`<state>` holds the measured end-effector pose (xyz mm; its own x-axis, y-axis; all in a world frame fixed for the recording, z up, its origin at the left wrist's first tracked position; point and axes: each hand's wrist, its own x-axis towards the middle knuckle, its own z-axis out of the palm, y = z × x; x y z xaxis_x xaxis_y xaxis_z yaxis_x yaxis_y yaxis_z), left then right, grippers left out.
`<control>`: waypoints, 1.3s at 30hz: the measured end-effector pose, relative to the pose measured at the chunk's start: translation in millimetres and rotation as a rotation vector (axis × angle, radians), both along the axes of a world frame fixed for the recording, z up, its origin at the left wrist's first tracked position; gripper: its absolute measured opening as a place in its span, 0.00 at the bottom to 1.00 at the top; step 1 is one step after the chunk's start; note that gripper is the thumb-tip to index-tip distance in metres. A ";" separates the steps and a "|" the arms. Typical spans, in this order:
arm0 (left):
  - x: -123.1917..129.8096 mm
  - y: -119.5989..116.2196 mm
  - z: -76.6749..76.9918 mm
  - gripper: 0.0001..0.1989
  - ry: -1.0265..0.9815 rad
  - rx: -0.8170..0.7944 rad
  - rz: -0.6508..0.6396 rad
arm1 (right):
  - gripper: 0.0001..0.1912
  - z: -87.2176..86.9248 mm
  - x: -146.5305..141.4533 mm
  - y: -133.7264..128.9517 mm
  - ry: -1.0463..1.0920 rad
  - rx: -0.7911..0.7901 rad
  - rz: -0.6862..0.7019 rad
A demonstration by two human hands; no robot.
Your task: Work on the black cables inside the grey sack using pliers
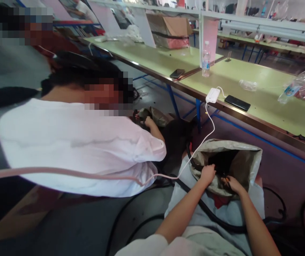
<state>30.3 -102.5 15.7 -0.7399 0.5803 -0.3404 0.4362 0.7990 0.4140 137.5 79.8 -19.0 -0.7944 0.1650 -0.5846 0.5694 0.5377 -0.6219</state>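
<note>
Nearest the camera, a pale cable (61, 171) sweeps in from the left and rises past the left of the grip to a white device (213, 95) at the table edge. Both bare hands meet at the mouth of an open grey-brown sack (253, 167), whose dark hollow lies just beyond the fingers. The left hand (208, 174) has its fingers bunched at the near left of the opening, beside black material (223, 160) inside; whether they are clamped on it I cannot tell. Just to its right, the right hand (232, 185) is curled around a small dark item (228, 185) with an orange bit showing, too small to identify. Beneath the forearms runs a thick black cable (211, 213). Beyond the grip and above it stands the green table (269, 81), bearing a black phone (237, 102) beside the white device and a clear bottle (206, 65) farther back. Left of the grip, a co-worker in a white shirt (83, 142) bends forward, a hand (148, 122) near another sack (159, 117).
</note>
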 end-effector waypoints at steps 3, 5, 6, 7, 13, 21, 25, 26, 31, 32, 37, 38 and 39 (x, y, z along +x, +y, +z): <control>-4.0 1.4 2.8 0.14 0.001 0.067 0.098 | 0.28 -5.2 0.7 2.0 -0.017 -0.052 0.074; -5.6 0.6 4.1 0.11 -0.009 0.169 0.141 | 0.32 -4.6 0.8 2.5 -0.001 -0.095 0.095; -5.7 -0.3 4.5 0.10 -0.015 0.217 0.158 | 0.33 -2.7 0.9 2.1 0.001 -0.115 0.101; -5.4 -1.3 4.5 0.10 -0.019 0.254 0.171 | 0.35 0.2 1.2 1.3 0.003 -0.129 0.109; -5.8 -3.7 -4.7 0.12 -0.030 0.361 0.207 | 0.36 18.5 0.5 -1.8 0.003 -0.173 0.145; -4.3 1.7 -7.8 0.09 -0.079 0.478 0.080 | 0.34 24.8 1.9 -1.5 0.005 -0.168 0.088; -1.4 2.4 -1.5 0.09 -0.088 0.469 0.012 | 0.31 23.7 0.0 -2.2 0.036 -0.080 0.059; -1.0 2.0 0.4 0.10 -0.063 0.447 0.005 | 0.31 23.6 -0.3 -2.5 0.043 -0.055 0.054; 0.3 -3.9 7.9 0.12 0.133 0.147 -0.027 | 0.32 24.5 0.3 -4.9 0.079 -0.076 0.012; 0.1 -5.2 8.5 0.12 0.138 0.085 -0.042 | 0.32 24.4 0.5 -5.5 0.083 -0.079 0.004; -1.2 -6.1 7.7 0.13 0.104 -0.025 -0.110 | 0.30 18.2 0.9 -6.5 0.035 -0.023 -0.023; -1.3 -5.1 7.2 0.12 0.107 -0.024 -0.114 | 0.30 16.4 0.8 -5.9 0.032 -0.019 -0.031; -1.4 -4.0 6.8 0.12 0.110 -0.019 -0.117 | 0.31 14.9 0.6 -5.0 0.040 -0.023 -0.039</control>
<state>29.0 -106.5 22.5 -0.7011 0.6587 -0.2730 0.5682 0.7474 0.3442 138.0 74.8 -4.1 -0.8104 0.1830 -0.5566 0.5640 0.5012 -0.6563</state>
